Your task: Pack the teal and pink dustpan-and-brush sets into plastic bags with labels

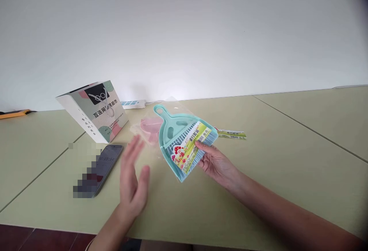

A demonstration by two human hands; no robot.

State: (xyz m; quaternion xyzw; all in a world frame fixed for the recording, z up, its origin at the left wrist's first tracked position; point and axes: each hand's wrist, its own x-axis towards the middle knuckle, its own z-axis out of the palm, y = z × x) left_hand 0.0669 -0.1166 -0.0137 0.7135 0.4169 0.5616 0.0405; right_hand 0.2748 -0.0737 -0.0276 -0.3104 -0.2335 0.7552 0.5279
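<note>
In my right hand point(217, 166) is a teal dustpan point(168, 126) with a small blue-bristled brush point(186, 138) nested in it, all in a clear plastic bag. The thumb presses on the printed label point(191, 149) near the pan's wide edge; the other fingers are behind it. The handle loop points away to the upper left. My left hand point(133, 178) hovers over the table to the left of the dustpan, fingers spread and holding nothing. Behind the dustpan lies a pink object point(149, 126) in clear plastic, partly hidden.
A printed paper gift bag point(94, 109) with rope handles stands back left. A phone point(109, 166) showing a timer lies before it. A label strip point(234, 134) lies right of the dustpan, a white packet point(135, 104) by the wall. An orange-yellow object point(14, 114) sits far left.
</note>
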